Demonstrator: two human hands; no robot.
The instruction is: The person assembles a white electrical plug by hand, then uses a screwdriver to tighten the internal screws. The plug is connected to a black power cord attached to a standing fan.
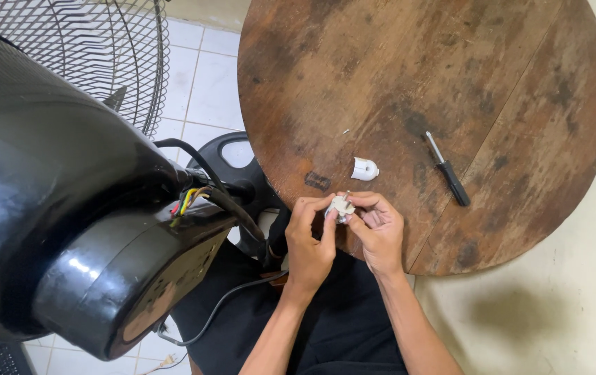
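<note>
Both hands at table's (pixel 520 69) near edge: left hand (pixel 309 239) and right hand (pixel 380 232) pinch small white plug part (pixel 341 206) between fingertips, left thumb on it. White plug cap (pixel 364 169) lies just beyond hands, nearer right; screwdriver (pixel 448 171) farther right, tip pointing away. Black fan motor (pixel 69 208) w/ wires at left.

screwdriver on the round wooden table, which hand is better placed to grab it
Probably the right hand: the black-handled screwdriver lies on its side of the round wooden table, with bare wood between. The left hand would have to cross over the small white plastic part both hold.
</note>
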